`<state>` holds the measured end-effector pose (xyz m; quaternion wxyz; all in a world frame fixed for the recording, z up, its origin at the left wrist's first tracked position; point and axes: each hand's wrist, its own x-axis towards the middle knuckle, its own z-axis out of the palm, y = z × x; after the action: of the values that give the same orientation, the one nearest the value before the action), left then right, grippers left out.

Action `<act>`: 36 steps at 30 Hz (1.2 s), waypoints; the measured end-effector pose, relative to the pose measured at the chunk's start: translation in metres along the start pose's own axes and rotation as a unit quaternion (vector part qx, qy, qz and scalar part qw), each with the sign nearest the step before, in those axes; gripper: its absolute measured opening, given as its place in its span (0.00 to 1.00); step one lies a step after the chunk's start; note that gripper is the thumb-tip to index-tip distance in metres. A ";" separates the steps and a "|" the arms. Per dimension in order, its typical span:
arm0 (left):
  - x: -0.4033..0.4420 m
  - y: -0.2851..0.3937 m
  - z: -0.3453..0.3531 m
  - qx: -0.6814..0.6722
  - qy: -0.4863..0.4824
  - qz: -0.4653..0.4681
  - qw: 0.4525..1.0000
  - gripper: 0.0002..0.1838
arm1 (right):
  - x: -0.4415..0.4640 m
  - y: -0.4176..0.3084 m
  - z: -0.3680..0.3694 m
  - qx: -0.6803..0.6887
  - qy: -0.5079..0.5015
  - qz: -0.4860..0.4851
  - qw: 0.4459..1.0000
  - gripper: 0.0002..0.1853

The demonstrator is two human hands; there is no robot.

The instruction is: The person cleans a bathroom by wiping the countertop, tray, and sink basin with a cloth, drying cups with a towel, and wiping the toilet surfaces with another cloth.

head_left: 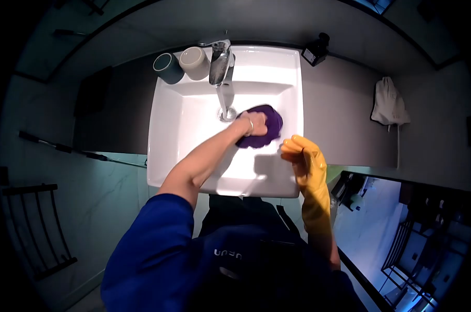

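My bare left hand presses into a purple cloth on the floor of the white sink, its fingers closed on the fabric. A bracelet circles that wrist. My right hand, in a yellow rubber glove, hovers by the sink's front right rim, half curled and holding nothing. Above the drain stands a chrome faucet, with what looks like a stream of water falling from it just left of the cloth.
Two cups, one dark green and one cream, stand at the sink's back left corner. A dark bottle is behind the right rim. A pale drawstring pouch lies on the grey counter.
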<state>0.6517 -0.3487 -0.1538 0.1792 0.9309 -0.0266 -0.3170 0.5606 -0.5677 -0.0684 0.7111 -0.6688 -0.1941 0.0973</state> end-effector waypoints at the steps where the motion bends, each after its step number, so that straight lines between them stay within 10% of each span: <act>1: -0.019 0.006 0.011 0.022 -0.016 0.029 0.999 0.21 | 0.001 0.004 0.000 0.001 0.002 0.004 1.000 0.19; 3: -0.044 0.013 0.029 0.024 -0.042 0.070 0.996 0.18 | 0.007 0.015 -0.005 0.329 0.060 0.131 0.933 0.20; 6: -0.067 0.025 0.055 0.118 -0.086 0.187 0.971 0.16 | 0.009 0.011 -0.001 0.330 0.057 0.149 0.930 0.20; 9: -0.077 0.021 0.049 -0.154 -0.164 0.183 0.957 0.20 | 0.012 0.013 -0.002 0.329 0.041 0.154 0.931 0.20; 11: -0.092 0.037 0.056 -0.249 -0.155 0.248 0.923 0.37 | 0.011 0.008 0.002 0.323 0.079 0.164 0.929 0.20; 14: -0.105 0.037 0.080 -0.208 -0.164 0.081 0.961 0.55 | 0.009 -0.003 0.012 0.266 0.116 0.158 0.944 0.22; 20: -0.156 -0.067 0.092 -0.075 0.108 0.202 0.971 0.32 | 0.012 0.000 0.018 0.248 0.119 0.152 0.949 0.21; 27: -0.203 -0.149 0.041 0.164 -0.114 0.017 0.980 0.43 | 0.011 -0.004 0.023 0.265 0.145 0.132 0.944 0.21; 36: -0.243 -0.174 0.013 0.362 -0.149 0.064 0.918 0.16 | 0.012 0.000 0.027 0.202 0.150 0.139 0.958 0.24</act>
<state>0.4383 -0.1504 -0.0833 -0.1562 0.8705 -0.2256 -0.4087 0.5605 -0.5378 -0.0653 0.8318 -0.5383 0.0336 0.1314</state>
